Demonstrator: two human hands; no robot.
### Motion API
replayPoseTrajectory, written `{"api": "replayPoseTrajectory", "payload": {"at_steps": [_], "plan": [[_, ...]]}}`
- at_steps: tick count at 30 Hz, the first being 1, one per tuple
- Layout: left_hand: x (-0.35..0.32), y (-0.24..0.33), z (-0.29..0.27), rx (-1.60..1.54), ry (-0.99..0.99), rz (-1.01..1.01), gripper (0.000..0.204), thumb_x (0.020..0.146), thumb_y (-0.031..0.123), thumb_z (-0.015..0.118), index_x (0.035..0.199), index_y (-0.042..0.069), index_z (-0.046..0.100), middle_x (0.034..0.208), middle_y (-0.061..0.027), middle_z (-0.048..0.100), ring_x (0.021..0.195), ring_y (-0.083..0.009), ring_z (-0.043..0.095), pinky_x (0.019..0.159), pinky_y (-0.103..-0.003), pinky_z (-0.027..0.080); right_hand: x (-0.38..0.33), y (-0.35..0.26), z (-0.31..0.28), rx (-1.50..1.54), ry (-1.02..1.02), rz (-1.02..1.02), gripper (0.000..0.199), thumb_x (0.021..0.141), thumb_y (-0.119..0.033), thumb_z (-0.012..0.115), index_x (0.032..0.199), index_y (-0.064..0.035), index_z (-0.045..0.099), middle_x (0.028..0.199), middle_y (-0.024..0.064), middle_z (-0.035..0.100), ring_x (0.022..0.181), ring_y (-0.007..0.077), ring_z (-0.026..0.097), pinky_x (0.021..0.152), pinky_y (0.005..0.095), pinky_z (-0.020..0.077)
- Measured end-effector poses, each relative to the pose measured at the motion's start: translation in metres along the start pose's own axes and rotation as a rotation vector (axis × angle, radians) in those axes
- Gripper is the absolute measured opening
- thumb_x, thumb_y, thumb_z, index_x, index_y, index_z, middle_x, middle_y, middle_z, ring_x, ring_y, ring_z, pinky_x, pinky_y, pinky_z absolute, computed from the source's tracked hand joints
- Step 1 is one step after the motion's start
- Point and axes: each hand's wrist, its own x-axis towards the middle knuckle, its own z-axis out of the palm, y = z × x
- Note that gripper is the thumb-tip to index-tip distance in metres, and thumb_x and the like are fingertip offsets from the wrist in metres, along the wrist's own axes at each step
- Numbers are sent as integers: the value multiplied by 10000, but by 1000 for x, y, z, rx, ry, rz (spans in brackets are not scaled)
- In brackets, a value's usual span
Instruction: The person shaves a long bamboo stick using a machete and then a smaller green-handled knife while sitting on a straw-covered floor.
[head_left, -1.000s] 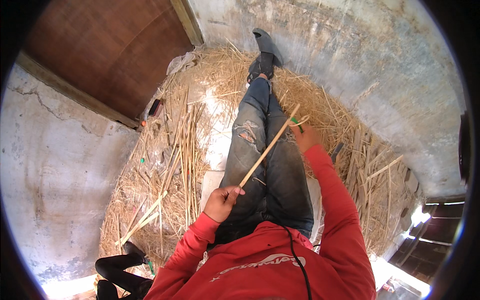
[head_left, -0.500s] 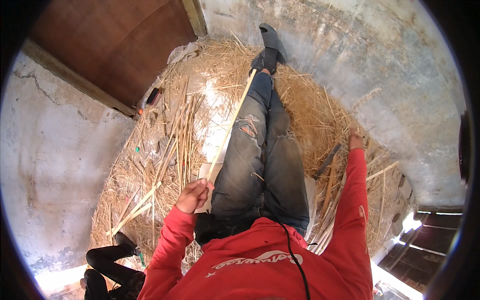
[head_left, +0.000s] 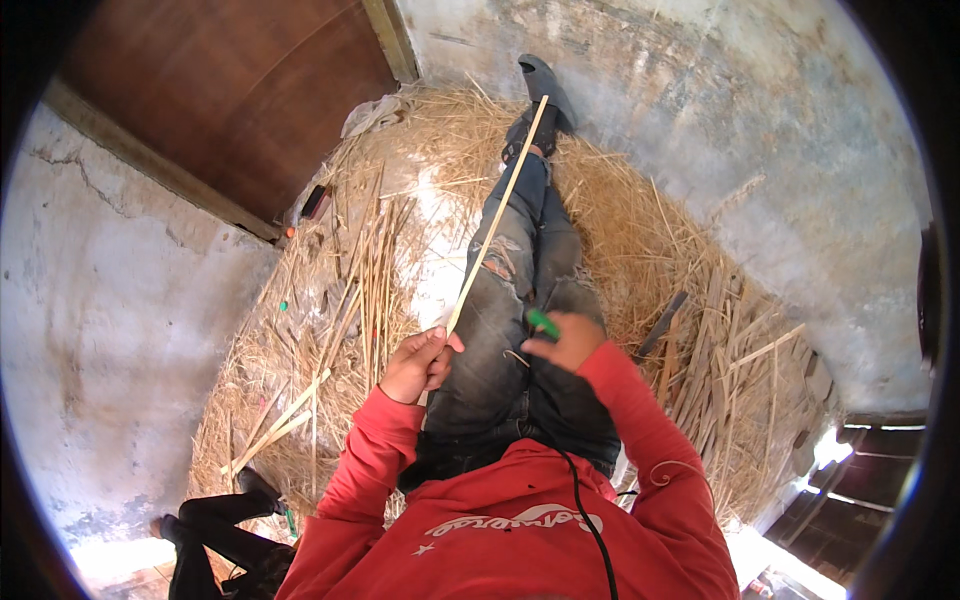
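Note:
A long pale strip of split bamboo [head_left: 500, 210] slants up over my outstretched legs, and its near end is pinched in my left hand [head_left: 412, 365]. My right hand [head_left: 570, 340] is closed around a small green object [head_left: 543, 322] and sits over my thighs, to the right of the strip. Motion blurs that object, so its exact kind does not show. The strip's far end reaches over my dark shoes [head_left: 545, 90]. My torn jeans [head_left: 480, 330] lie beneath both hands.
Straw [head_left: 620, 220] covers the floor. Bamboo strips [head_left: 375, 270] lie to the left, wood pieces [head_left: 725, 340] to the right, by a dark flat blade [head_left: 660, 325]. Another person's legs [head_left: 205, 525] show at lower left. Walls [head_left: 800, 200] and a brown panel [head_left: 230, 90] stand around.
My right hand has come from the straw at the far right to over my thighs, now with the green object. My left hand has raised the strip slightly and shifted it right.

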Motion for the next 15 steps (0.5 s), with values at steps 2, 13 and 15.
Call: {"api": "replayPoseTrajectory", "payload": {"at_steps": [2, 13, 15], "plan": [[2, -1, 6, 26, -3, 27, 377, 1078, 346, 461, 976, 13, 605, 586, 63, 280, 469, -61, 239, 445, -243, 203, -3, -24, 17, -154, -138, 36, 441, 848, -481, 726, 982, -61, 716, 906, 202, 708, 896, 404, 681, 799, 495, 536], [7, -6, 11, 29, -44, 37, 386, 1081, 344, 455, 999, -2, 607, 579, 46, 322, 464, -67, 287, 443, -242, 227, -21, -10, 5, 304, -369, -173, 232, 855, -264, 751, 919, -43, 719, 796, 159, 704, 711, 342, 675, 666, 425, 512], [8, -8, 11, 9, -51, 35, 381, 1086, 328, 447, 1005, -6, 609, 571, 43, 330, 452, -64, 283, 434, -240, 228, -32, -9, 10, 291, -341, -158, 231, 839, -248, 772, 942, -46, 728, 796, 148, 705, 719, 299, 686, 682, 400, 516]]}}
